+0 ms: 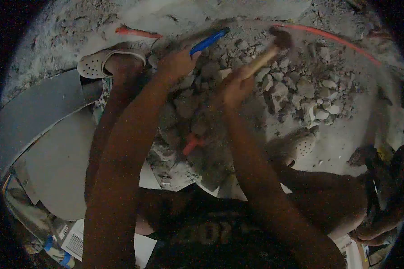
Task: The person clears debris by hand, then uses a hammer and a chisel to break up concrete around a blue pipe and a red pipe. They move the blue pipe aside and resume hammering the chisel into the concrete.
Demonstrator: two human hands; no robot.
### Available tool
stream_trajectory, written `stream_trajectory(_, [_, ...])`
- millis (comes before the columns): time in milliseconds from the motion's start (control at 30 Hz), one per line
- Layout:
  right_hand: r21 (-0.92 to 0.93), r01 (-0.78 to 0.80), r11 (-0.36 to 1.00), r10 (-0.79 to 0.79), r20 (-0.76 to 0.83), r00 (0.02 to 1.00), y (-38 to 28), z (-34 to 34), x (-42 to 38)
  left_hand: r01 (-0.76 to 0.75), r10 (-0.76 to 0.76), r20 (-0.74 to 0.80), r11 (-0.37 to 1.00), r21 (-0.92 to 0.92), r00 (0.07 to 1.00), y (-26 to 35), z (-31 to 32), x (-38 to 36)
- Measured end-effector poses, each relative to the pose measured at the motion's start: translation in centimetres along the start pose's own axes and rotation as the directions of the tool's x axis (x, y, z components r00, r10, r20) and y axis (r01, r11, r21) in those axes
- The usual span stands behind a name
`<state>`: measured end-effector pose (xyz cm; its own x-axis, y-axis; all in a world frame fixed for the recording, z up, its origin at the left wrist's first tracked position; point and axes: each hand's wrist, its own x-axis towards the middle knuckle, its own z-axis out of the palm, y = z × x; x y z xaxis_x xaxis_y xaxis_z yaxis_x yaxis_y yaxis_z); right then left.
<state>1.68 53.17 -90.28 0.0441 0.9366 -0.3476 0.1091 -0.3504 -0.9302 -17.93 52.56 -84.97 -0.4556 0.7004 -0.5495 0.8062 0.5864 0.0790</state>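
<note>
My left hand [177, 65] is closed around a blue chisel [208, 41], which points up and to the right over the rubble. Its far end is dark and hard to make out. In my right hand [234, 89] is a hammer [262, 62] with a pale wooden handle. The dark hammer head is smeared by motion, to the right of the chisel and apart from it. Beneath both hands lies a heap of broken stones [278, 89] and dust.
An orange-red tube [332, 36] curves along the far right, and a shorter orange piece [137, 32] lies at the far left. Another red piece [193, 143] rests among stones between my legs. Beige clogs [94, 63] flank the rubble. Grey curved panels [54, 103] stand at left.
</note>
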Motion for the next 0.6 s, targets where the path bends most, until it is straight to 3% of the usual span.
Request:
stream_trajectory(33, [0.192,-0.101,0.976,0.103,0.001,0.995,-1.0,-0.2,-0.1,0.000,0.001,0.001,1.000,-0.010,1.000,0.0,0.1,0.2])
stream_trajectory(133, [0.380,-0.041,0.924,0.049,-0.013,0.999,3.9,1.6,0.7,0.007,-0.007,0.015,1.000,0.008,1.000,1.1,-0.8,-0.2])
stream_trajectory(167, [0.157,0.347,0.925,-0.332,-0.114,0.936,6.0,3.3,-0.1,0.010,-0.011,0.032,0.999,0.034,0.999,1.4,-1.3,-0.6])
stream_trajectory(233, [-0.093,0.675,0.732,-0.681,-0.126,0.722,6.5,3.8,0.1,-0.009,0.010,-0.010,1.000,0.028,1.000,1.6,-1.2,-0.7])
stream_trajectory(267, [-0.137,0.387,0.912,-0.390,0.003,0.921,5.0,3.1,0.4,-0.024,0.025,-0.043,0.999,0.024,0.999,2.0,-1.5,-1.1])
stream_trajectory(300, [-0.168,0.217,0.962,-0.210,0.058,0.976,3.6,2.3,0.2,-0.024,0.025,-0.044,0.999,0.024,0.999,2.2,-1.8,-1.5])
stream_trajectory(333, [-0.224,0.047,0.974,-0.022,0.110,0.994,1.5,1.4,-0.1,-0.005,0.004,-0.042,1.000,-0.020,0.999,2.9,-3.1,-2.8])
stream_trajectory(367, [-0.178,-0.082,0.981,0.089,0.036,0.995,-2.6,0.3,-0.6,0.013,-0.016,-0.037,0.998,-0.064,0.999,3.4,-3.7,-3.6])
stream_trajectory(433, [-0.124,-0.203,0.971,0.201,-0.032,0.979,-4.1,-0.6,0.0,0.025,-0.025,0.007,1.000,-0.013,1.000,2.1,-1.8,-0.8])
stream_trajectory(467, [0.150,-0.129,0.980,0.141,-0.073,0.987,-2.3,-0.6,1.2,0.034,-0.036,0.052,0.999,0.039,0.998,1.9,-1.4,-0.3])
stream_trajectory(533, [0.407,-0.035,0.913,0.097,-0.133,0.986,2.4,0.7,2.4,0.012,-0.014,0.040,0.998,0.054,0.999,1.7,-1.5,-0.1])
stream_trajectory(567, [0.338,0.163,0.927,-0.113,-0.163,0.980,6.5,2.1,2.5,-0.011,0.010,0.016,0.998,0.065,1.000,1.8,-1.9,-0.1])
stream_trajectory(600, [0.300,0.264,0.917,-0.220,-0.173,0.960,7.3,2.8,2.2,-0.012,0.011,0.014,0.998,0.064,1.000,1.1,0.4,1.6])
